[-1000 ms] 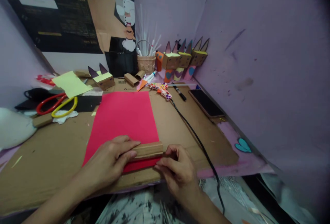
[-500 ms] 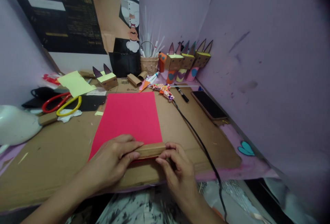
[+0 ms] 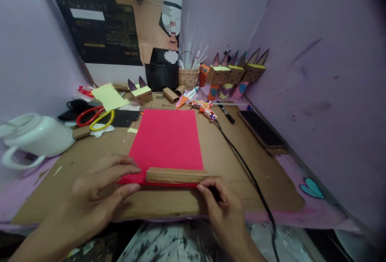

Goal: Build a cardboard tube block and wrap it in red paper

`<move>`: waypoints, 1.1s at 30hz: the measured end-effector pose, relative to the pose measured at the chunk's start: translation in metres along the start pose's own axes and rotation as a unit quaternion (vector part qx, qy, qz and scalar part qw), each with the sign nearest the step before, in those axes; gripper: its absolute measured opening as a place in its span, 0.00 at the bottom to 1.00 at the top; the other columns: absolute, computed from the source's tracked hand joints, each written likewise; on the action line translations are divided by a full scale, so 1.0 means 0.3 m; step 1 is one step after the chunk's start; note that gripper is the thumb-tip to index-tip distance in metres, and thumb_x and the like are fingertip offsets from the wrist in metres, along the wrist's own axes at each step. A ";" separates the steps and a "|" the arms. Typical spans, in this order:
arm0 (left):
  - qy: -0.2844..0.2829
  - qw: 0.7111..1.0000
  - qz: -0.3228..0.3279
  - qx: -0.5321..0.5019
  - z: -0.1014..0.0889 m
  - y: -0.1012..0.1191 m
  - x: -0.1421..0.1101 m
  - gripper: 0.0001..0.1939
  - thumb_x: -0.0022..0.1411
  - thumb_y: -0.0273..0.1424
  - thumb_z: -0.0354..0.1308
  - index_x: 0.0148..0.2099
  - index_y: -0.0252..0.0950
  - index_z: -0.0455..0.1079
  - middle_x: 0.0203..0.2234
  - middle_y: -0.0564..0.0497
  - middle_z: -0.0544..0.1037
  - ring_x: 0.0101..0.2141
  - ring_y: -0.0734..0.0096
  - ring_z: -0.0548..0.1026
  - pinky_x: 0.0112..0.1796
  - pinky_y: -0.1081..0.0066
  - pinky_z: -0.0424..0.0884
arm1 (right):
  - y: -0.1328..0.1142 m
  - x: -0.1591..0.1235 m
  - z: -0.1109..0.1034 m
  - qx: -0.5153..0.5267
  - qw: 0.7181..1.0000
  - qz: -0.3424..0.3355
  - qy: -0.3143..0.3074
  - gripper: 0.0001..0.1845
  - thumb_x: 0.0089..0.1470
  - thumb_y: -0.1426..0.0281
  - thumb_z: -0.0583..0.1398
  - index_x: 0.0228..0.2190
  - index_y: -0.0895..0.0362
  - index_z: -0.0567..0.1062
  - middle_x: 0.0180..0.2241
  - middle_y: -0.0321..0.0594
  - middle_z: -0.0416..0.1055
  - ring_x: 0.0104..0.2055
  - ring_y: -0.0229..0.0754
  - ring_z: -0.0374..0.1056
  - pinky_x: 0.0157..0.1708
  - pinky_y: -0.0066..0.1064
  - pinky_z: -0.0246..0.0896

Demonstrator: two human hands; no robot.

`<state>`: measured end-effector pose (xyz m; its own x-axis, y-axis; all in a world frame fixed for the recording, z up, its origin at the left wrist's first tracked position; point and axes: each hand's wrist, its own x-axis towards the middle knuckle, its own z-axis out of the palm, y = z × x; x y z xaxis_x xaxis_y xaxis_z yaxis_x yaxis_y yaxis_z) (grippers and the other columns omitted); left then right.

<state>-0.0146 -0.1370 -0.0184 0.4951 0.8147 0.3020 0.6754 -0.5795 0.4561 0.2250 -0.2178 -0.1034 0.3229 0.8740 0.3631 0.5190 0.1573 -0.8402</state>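
Note:
A sheet of red paper [image 3: 169, 137] lies on the cardboard-covered table. Along its near edge rests a long folded cardboard strip [image 3: 175, 175], box-like in shape. My right hand [image 3: 224, 203] grips the strip's right end, thumb at the front and fingers curled behind. My left hand [image 3: 105, 185], a little blurred, is at the paper's near left corner, apart from the strip. Its thumb and fingers are spread, with the fingertips touching or just over the red paper.
A patterned glue gun [image 3: 206, 109] lies beyond the paper, its black cable [image 3: 244, 165] running toward me on the right. Scissors [image 3: 101, 119] and a white teapot [image 3: 45, 133] are at left, a phone [image 3: 262, 129] at right. Cardboard animal figures [image 3: 220, 75] line the back.
My left hand has let go of the cardboard strip and moved left, its thumb and fingers parting. My right hand keeps hold of the right end. The view has shifted left.

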 end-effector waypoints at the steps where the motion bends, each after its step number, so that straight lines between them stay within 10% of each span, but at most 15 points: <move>1: 0.017 1.000 -0.002 0.009 0.003 0.000 -0.027 0.07 0.57 0.38 0.56 0.38 0.47 0.72 0.39 0.54 0.77 0.40 0.68 0.75 0.40 0.74 0.72 | 0.001 0.000 -0.001 0.001 1.000 -0.003 -0.002 0.07 0.54 0.71 0.57 0.25 0.55 0.71 0.23 0.35 0.69 0.26 0.40 0.67 0.27 0.29 0.59; 5: 0.011 0.999 -0.039 0.012 0.076 0.012 -0.112 0.10 0.57 0.34 0.55 0.43 0.43 0.67 0.40 0.50 0.76 0.40 0.66 0.76 0.37 0.74 0.72 | 0.005 -0.002 -0.005 0.005 1.000 -0.013 -0.004 0.07 0.54 0.71 0.57 0.25 0.55 0.71 0.23 0.35 0.69 0.26 0.40 0.67 0.26 0.29 0.60; 9: -0.006 0.992 -0.120 -0.039 0.146 0.024 -0.111 0.09 0.59 0.33 0.52 0.43 0.40 0.63 0.19 0.58 0.71 0.20 0.72 0.72 0.24 0.75 0.69 | 0.008 -0.005 -0.008 0.001 1.000 -0.010 -0.012 0.07 0.54 0.71 0.58 0.25 0.55 0.71 0.23 0.35 0.69 0.26 0.39 0.66 0.25 0.28 0.59; 23: -0.078 0.931 -0.303 -0.186 0.141 0.026 -0.017 0.10 0.50 0.37 0.55 0.32 0.36 0.67 0.16 0.58 0.65 0.19 0.73 0.65 0.21 0.74 0.60 | 0.010 -0.008 -0.026 0.014 0.998 0.005 -0.054 0.08 0.54 0.70 0.58 0.24 0.55 0.71 0.23 0.34 0.67 0.27 0.38 0.64 0.27 0.28 0.56; 33: -0.134 0.952 -0.225 -0.157 0.137 0.005 0.022 0.15 0.52 0.38 0.51 0.19 0.36 0.62 0.19 0.54 0.67 0.24 0.70 0.68 0.28 0.72 0.62 | 0.008 0.025 -0.042 0.036 0.996 -0.008 -0.084 0.08 0.53 0.73 0.58 0.23 0.55 0.71 0.23 0.34 0.67 0.28 0.38 0.64 0.27 0.28 0.56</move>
<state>0.0121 -0.1335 -0.0501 0.3451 0.9196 -0.1879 0.6754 -0.1043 0.7300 0.2388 -0.2166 -0.0977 0.1743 0.9349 0.3091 0.4637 0.1989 -0.8634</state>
